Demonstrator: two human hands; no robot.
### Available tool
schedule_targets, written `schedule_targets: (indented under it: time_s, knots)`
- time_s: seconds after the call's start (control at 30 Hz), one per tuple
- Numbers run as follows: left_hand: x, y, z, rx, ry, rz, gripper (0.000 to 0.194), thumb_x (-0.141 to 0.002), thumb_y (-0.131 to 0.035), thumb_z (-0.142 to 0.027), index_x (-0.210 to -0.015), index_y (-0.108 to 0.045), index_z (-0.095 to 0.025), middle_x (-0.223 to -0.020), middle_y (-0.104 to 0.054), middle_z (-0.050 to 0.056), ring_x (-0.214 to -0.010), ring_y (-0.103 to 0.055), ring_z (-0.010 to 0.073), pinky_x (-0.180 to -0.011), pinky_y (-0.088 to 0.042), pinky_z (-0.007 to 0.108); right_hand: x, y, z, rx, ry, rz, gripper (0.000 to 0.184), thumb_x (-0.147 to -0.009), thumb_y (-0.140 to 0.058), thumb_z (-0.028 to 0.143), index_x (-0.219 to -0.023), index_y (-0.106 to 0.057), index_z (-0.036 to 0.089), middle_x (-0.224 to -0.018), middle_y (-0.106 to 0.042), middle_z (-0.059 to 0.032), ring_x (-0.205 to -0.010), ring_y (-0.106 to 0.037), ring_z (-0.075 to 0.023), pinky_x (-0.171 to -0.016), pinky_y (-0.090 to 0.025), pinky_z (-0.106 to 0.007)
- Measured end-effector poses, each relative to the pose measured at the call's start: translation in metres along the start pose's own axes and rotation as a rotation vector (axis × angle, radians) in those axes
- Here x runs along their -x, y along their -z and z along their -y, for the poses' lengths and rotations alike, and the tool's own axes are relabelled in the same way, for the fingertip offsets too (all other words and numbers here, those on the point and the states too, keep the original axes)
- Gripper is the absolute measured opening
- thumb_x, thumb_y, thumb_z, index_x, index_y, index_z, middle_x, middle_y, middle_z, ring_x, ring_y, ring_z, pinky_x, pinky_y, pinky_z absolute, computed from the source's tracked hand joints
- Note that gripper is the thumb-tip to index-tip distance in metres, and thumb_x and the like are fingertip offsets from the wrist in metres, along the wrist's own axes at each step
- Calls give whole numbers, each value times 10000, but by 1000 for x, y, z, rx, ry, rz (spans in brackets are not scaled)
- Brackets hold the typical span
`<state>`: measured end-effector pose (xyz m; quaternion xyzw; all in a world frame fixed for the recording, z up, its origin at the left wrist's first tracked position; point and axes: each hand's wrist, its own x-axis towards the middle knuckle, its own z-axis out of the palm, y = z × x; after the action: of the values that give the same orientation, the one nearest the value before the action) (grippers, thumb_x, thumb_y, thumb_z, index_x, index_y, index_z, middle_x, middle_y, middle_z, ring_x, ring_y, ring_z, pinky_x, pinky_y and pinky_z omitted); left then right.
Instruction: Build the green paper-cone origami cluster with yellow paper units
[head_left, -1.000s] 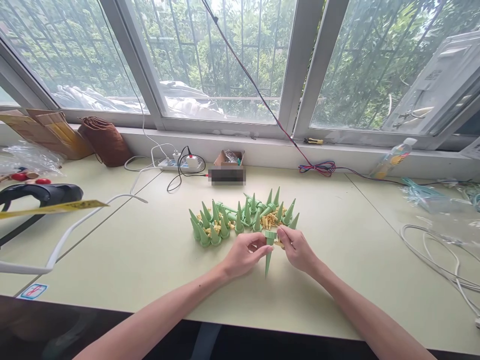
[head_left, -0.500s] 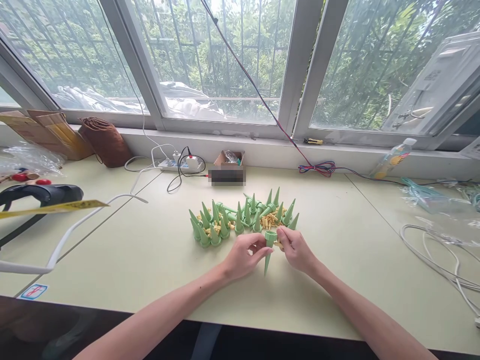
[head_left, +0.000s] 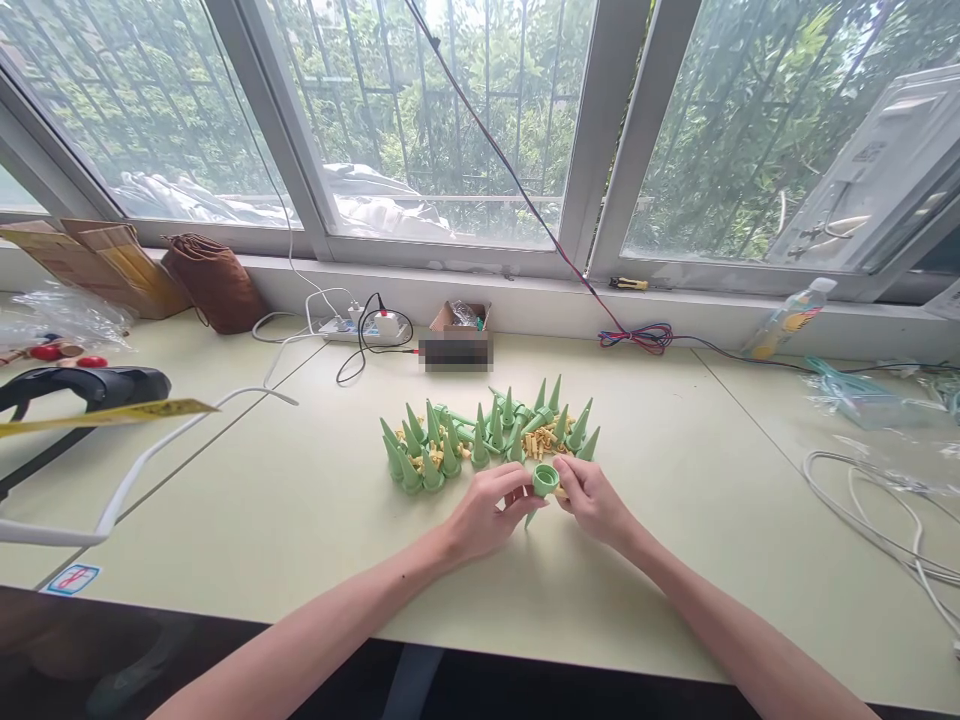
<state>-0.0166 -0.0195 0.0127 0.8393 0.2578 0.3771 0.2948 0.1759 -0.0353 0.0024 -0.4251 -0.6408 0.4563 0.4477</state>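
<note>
Between the fingers of my left hand (head_left: pixel 491 512) is a green plastic watering spike (head_left: pixel 545 482), its round open mouth tipped toward me and its point hanging below. My right hand (head_left: pixel 596 500) is closed in a pinch at the spike's right side, on a small yellow plastic piece (head_left: pixel 562 493) that mostly hides behind the fingers. Just beyond my hands several more green spikes (head_left: pixel 431 468) stand point up on their caps, with others lying among them. Small yellow pieces (head_left: pixel 538 443) are heaped between these spikes.
At the back edge of the table (head_left: pixel 315 560) are a power strip (head_left: pixel 341 328), a small open box (head_left: pixel 480 315) and bundled wires (head_left: pixel 637 338). A black headset (head_left: pixel 112 388) lies left. A bottle (head_left: pixel 791 318) and white cables (head_left: pixel 862 480) are on the right.
The spike in my left hand has tilted, so its mouth faces me more and its point shows shorter. My hands stay in nearly the same place.
</note>
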Motion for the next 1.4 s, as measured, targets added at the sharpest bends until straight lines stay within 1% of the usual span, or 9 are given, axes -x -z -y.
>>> schedule_targets:
  time_s: [0.2, 0.4, 0.7, 0.8, 1.03, 1.13, 1.23, 1.3, 1.4]
  knots:
    - [0, 1, 3, -52, -126, -39, 132, -955, -580, -203, -889, -682, -151, -772, -604, 26, -640, -483, 109, -592, -401, 221, -1, -1, 7, -159, -88, 66, 471, -966, -454, 580, -688, -374, 209, -624, -290, 67, -474, -256, -67, -419, -207, -224]
    - [1, 1, 5, -61, -180, -49, 134, -958, -565, -160, -974, -697, -162, -848, -626, 47, -700, -534, 116, -637, -445, 220, -1, 1, 12, -227, -149, 158, 466, -979, -455, 549, -670, -356, 214, -506, -256, 95, -419, -205, -57, -411, -153, -229]
    - [0, 4, 9, -63, -296, -75, 302, -971, -523, -136, -1235, -640, -224, -971, -619, 75, -779, -589, 124, -678, -504, 230, -2, 4, 7, -411, -270, 255, 465, -964, -508, 535, -669, -360, 208, -548, -243, 98, -424, -171, -44, -418, -96, -226]
    - [-1, 3, 9, -73, -220, -88, 272, -969, -540, -156, -1199, -666, -232, -968, -629, 69, -797, -596, 126, -672, -503, 223, -3, 1, 7, -434, -245, 219, 459, -964, -512, 531, -670, -372, 208, -533, -252, 99, -428, -164, -47, -410, -112, -223]
    - [-6, 1, -3, 54, 87, -126, 186, -949, -568, -253, -1100, -655, -188, -985, -631, 60, -627, -549, 79, -555, -471, 199, -6, -1, 5, -330, -155, 19, 445, -978, -485, 512, -676, -331, 223, -503, -264, 99, -421, -187, -57, -415, -142, -228]
    - [-9, 6, -4, 199, 235, -158, 202, -957, -558, -347, -940, -617, -155, -774, -614, 18, -552, -521, 80, -514, -439, 197, -5, -1, 4, -162, -64, -111, 428, -995, -436, 510, -691, -347, 223, -546, -283, 81, -447, -238, -74, -428, -186, -235]
    - [-11, 10, -3, 367, 354, -62, 403, -987, -473, -461, -749, -569, -150, -515, -483, -44, -434, -439, 71, -458, -364, 192, -2, 0, 4, 110, 93, -197, 421, -1019, -379, 462, -676, -325, 224, -589, -295, 59, -495, -263, -96, -461, -233, -252]
    - [-11, 13, -3, 400, 392, 38, 471, -985, -459, -501, -700, -570, -142, -482, -472, -45, -419, -423, 65, -470, -353, 194, -1, 0, 3, 282, 199, -208, 400, -1031, -347, 401, -674, -299, 226, -590, -299, 54, -507, -265, -105, -483, -243, -264]
    - [-11, 13, -5, 409, 423, 136, 448, -957, -509, -520, -745, -601, -137, -512, -504, -42, -438, -436, 63, -506, -380, 199, -2, 2, 0, 416, 301, -186, 369, -1035, -324, 327, -683, -271, 228, -591, -292, 56, -504, -255, -107, -493, -243, -267]
